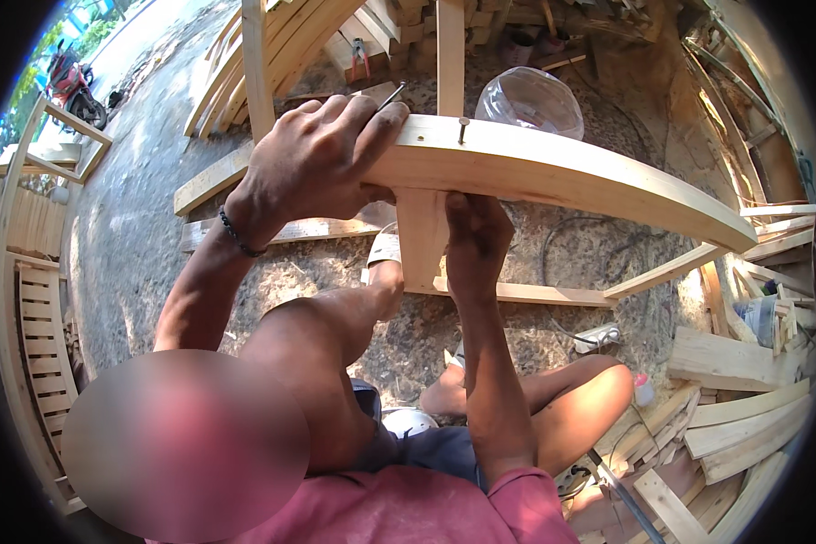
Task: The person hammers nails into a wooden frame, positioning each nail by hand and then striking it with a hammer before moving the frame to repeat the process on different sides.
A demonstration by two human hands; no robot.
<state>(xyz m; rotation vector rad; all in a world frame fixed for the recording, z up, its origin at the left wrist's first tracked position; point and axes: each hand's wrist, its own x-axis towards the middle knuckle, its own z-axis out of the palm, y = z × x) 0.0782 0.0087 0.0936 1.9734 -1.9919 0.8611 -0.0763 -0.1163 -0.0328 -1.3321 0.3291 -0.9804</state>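
A curved pale wooden rail [553,177] lies across the front of me, joined to a wooden upright [420,238] below it. My left hand [322,154] is closed over the rail's left end, and a loose nail [392,95] sticks out from between its fingers. Another nail [463,130] stands partly driven into the rail's top edge, beside a small dark spot in the wood. Under the rail, my right hand [477,240] is closed at the upright, thumb up against the rail's underside; some of its fingers are hidden.
Beyond the rail stands a clear plastic tub [530,102], with red-handled pliers [361,60] farther left. Curved boards [272,45] are stacked at the back. Right of my legs lie a white power strip [597,339], cables and wood offcuts [734,358]. A slatted frame [45,335] stands left.
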